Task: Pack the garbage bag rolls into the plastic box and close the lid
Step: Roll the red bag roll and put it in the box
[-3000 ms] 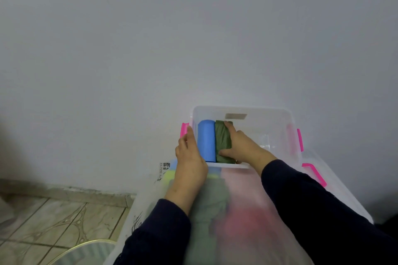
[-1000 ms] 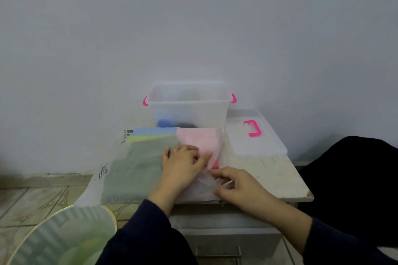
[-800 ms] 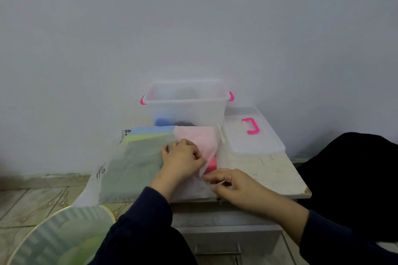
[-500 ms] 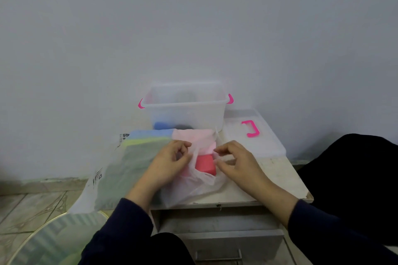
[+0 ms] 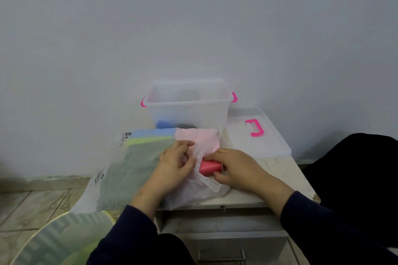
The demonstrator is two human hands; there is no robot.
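Note:
A clear plastic box (image 5: 189,112) with pink latches stands open at the back of the small table, with a blue roll (image 5: 163,124) and a dark roll (image 5: 185,125) dimly visible inside. Its clear lid (image 5: 256,135) with a pink handle lies flat to the right. In front lies a translucent packaging bag (image 5: 129,170) holding green, yellow, blue and pink rolls. My left hand (image 5: 174,168) pinches the bag's open edge. My right hand (image 5: 234,168) grips a red roll (image 5: 207,166) at the bag's mouth.
The table (image 5: 286,178) is small, with a chipped right front corner and a metal drawer (image 5: 221,239) beneath. A round glass tabletop (image 5: 56,241) sits low at the left over tiled floor. A dark clothed shape (image 5: 355,170) fills the right side. A plain wall is behind.
Three seconds ago both hands were setting rolls in the box. Since then they came back to the packaging bag, opened its mouth, and my right hand closed on the red roll.

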